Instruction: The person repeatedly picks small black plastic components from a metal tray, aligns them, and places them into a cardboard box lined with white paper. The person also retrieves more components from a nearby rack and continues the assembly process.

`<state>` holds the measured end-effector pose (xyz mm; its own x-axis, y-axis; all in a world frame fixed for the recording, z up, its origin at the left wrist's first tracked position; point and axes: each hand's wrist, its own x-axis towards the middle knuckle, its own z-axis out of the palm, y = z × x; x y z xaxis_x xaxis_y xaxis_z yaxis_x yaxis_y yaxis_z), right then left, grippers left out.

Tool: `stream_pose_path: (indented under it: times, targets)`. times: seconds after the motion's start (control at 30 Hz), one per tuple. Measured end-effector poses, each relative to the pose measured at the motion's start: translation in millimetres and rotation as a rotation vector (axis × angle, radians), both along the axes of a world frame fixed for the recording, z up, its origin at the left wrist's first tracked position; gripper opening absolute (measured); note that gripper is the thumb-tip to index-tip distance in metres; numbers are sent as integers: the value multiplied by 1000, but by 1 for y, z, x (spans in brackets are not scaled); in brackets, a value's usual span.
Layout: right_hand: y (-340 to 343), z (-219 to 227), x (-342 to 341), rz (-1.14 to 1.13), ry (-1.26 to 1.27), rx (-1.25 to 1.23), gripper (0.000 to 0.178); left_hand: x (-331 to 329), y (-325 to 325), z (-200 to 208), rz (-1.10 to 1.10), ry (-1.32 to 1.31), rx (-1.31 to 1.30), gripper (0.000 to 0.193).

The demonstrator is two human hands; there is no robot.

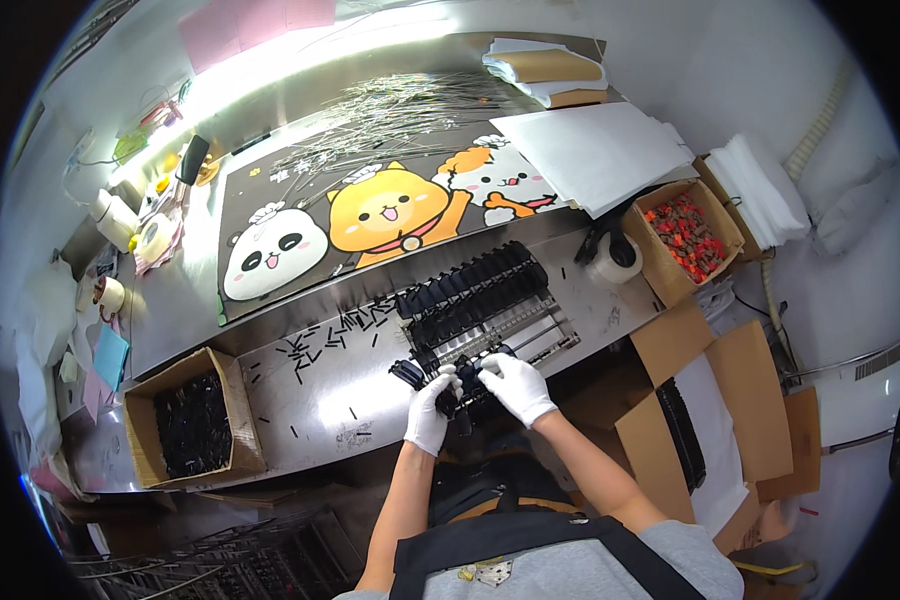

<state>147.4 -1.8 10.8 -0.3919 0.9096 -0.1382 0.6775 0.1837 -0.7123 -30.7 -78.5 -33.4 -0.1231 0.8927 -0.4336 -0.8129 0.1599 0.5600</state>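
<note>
Both of my hands wear white gloves and meet at the near edge of a metal rack (555, 322). Rows of black plastic pieces (475, 290) fill the far part of this rack. My left hand (431, 412) is closed around a dark piece (448, 403) at the rack's near left corner. Beside it, the fingers of my right hand (518, 388) pinch at a small black part (468, 374), whose exact kind I cannot make out. More dark pieces (407, 374) stick out just left of my left hand. The gloves partly hide the near row.
Loose black strips (315, 345) lie left of the rack, near a cardboard box of black pieces (138, 425). A cartoon mat (270, 200) bears thin wires (400, 110). Right stand a tape roll (618, 258), a box of red-and-brown parts (656, 272) and an open carton (760, 400).
</note>
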Motion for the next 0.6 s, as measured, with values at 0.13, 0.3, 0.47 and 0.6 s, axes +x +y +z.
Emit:
stream_pose_path:
  times: [0.13,0.3,0.47,0.6]
  targets:
    - [-14,10,0,89,-94,118,28,-1,-2,-4,53,-26,-92,22]
    - [-16,23,18,32,-234,301,34,-3,-9,-4,52,-43,-19,18]
    - [-11,29,4,228,-481,365,34,2,-12,-5,69,-15,-31,14]
    - [-3,26,-12,247,-480,552,33,-2,-19,-6,34,-17,53,17]
